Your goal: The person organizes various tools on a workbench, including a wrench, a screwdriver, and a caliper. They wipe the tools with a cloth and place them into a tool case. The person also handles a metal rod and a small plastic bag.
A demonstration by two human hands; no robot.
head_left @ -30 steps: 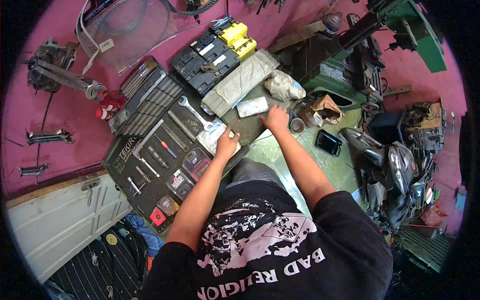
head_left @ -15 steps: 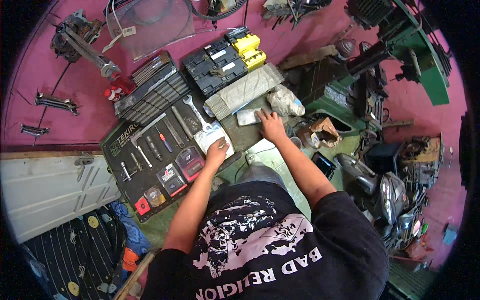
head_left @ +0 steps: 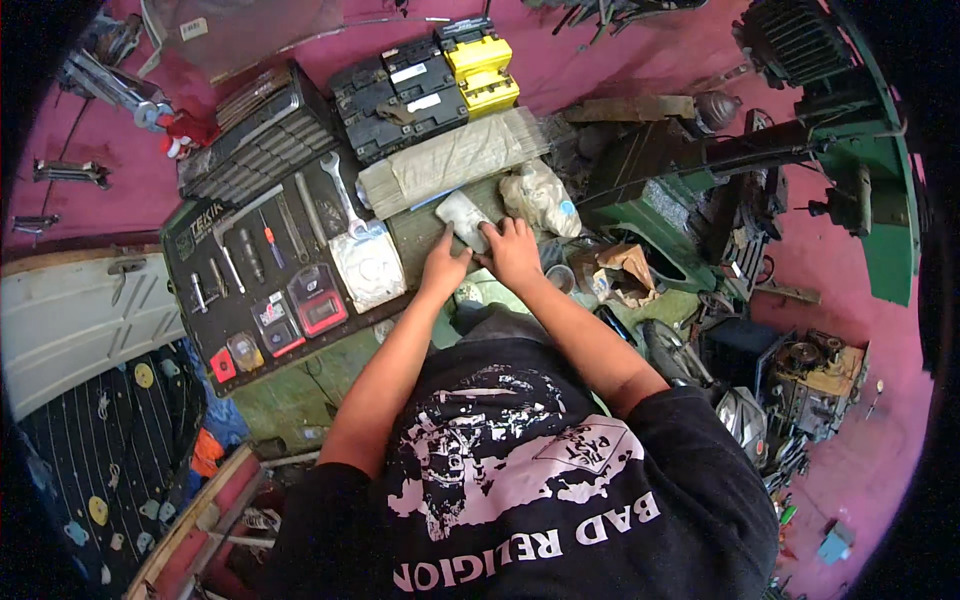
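Note:
A flat, grey-white plastic packet [head_left: 462, 217] lies at a slant over the right part of the bench; its contents are too blurred to name. My left hand [head_left: 445, 268] grips its near left edge with thumb and fingers. On the near right edge, the fingers of my right hand [head_left: 513, 253] are closed against the packet. To the left rests a white packet [head_left: 367, 270], with the jaw of a combination wrench [head_left: 343, 194] on its top edge. A crumpled clear plastic bag [head_left: 540, 197] sits just beyond my right hand.
Several hand tools lie on a dark mat [head_left: 190, 335]. Behind are black batteries [head_left: 400, 105], yellow boxes [head_left: 483, 75] and a wrapped bundle of thin rods [head_left: 455, 160]. A green machine [head_left: 640, 205] and an open brown paper bag [head_left: 630, 275] stand at the right.
My left hand has left the white packet under the wrench and moved right to the grey-white packet. That packet is now turned to a slant between both hands. The view has shifted.

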